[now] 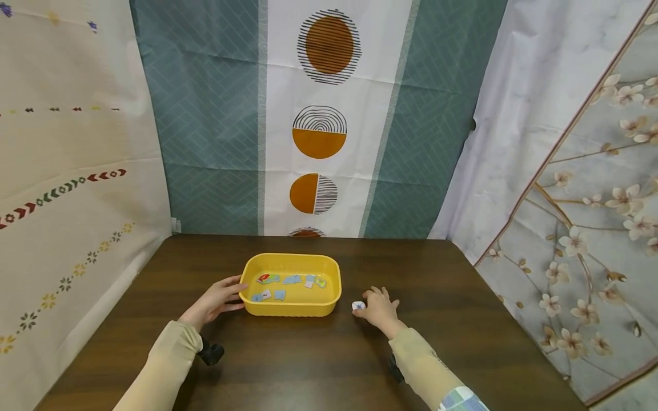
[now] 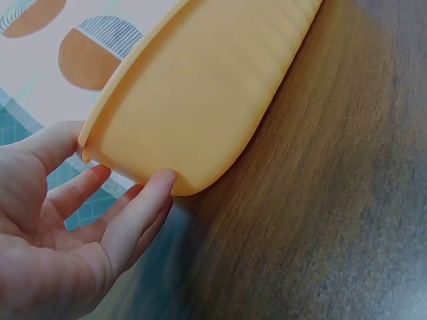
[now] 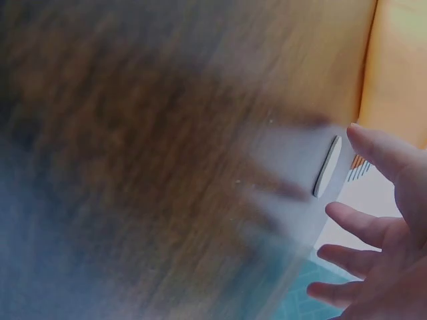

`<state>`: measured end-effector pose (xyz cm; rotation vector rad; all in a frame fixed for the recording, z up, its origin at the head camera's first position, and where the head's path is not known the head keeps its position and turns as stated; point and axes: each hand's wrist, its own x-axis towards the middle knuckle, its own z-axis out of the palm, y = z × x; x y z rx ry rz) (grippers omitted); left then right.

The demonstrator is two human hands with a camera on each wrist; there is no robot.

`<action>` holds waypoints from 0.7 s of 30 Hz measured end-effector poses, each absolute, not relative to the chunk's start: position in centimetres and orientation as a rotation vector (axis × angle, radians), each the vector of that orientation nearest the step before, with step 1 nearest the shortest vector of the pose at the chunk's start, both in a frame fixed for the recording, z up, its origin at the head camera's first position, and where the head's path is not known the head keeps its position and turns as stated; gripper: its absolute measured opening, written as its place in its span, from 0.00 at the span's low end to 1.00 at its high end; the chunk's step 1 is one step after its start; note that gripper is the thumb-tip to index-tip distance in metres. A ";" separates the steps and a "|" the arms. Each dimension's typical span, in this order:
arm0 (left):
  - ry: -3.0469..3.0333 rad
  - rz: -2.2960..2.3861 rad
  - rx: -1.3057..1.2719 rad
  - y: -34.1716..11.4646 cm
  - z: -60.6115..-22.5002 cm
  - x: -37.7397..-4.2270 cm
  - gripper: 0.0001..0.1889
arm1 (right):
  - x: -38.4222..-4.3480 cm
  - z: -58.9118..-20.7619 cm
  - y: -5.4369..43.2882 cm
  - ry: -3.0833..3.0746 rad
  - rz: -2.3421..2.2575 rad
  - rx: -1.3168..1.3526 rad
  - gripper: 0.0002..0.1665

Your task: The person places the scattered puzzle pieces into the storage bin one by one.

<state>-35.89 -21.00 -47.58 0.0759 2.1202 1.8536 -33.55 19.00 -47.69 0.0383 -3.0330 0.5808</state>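
Observation:
A shallow yellow plastic tray (image 1: 290, 310) with a rounded rim sits on the table, with several small printed pieces (image 1: 280, 294) lying inside. At its left end my left hand (image 1: 218, 299) holds the tray, a fingertip hooked over the rim and other fingertips against the outer wall (image 2: 193, 93). To the right of the tray lies a small white tile (image 1: 358, 305) with a blue star-like print. My right hand (image 1: 380, 311) hovers at this tile with fingers spread; in the right wrist view the thin tile (image 3: 327, 167) shows edge-on, apart from the fingertips.
The dark brown wooden table (image 1: 308, 365) reaches back to a patterned curtain (image 1: 329, 114). A cream cloth (image 1: 77, 200) hangs on the left and a flowered cloth (image 1: 576, 257) on the right.

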 end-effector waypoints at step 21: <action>2.096 1.872 0.062 -21.0 -47.8 -36.1 0.36 | -33.5 -48.5 18.9 -3.008 0.577 0.043 0.20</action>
